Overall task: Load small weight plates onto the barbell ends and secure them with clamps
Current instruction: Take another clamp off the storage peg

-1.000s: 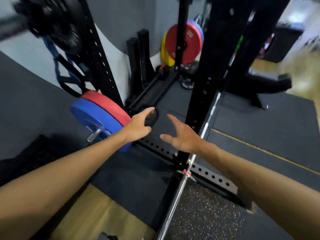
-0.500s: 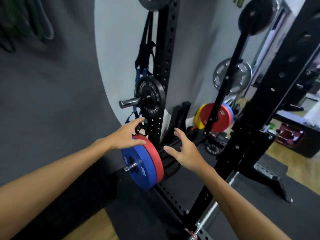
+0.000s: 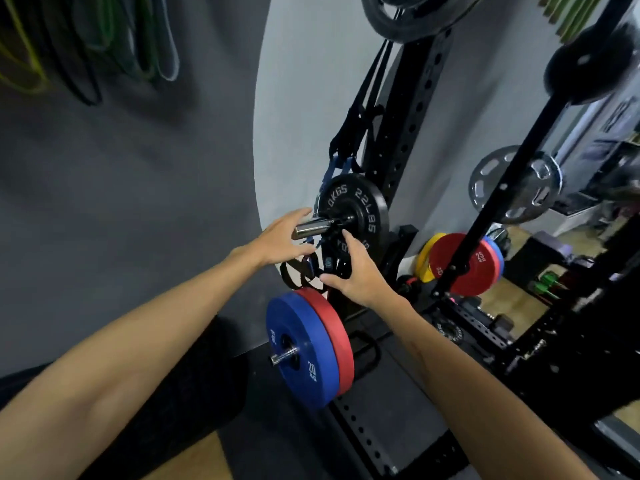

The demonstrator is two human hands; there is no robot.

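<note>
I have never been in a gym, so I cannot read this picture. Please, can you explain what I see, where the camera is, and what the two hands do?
The camera sits on the person's head and looks forward and down, so both bare arms reach in from below. In front stands a black steel rack upright with rows of holes. A short metal peg sticks out from it and stores a black 10 kg plate. The left hand is open, right at the tip of the peg. The right hand reaches for the lower edge of that plate, among hanging black straps; whether it grips anything yet I cannot tell. Lower down, another peg carries a blue 20 kg plate with a red plate behind it.
</note>
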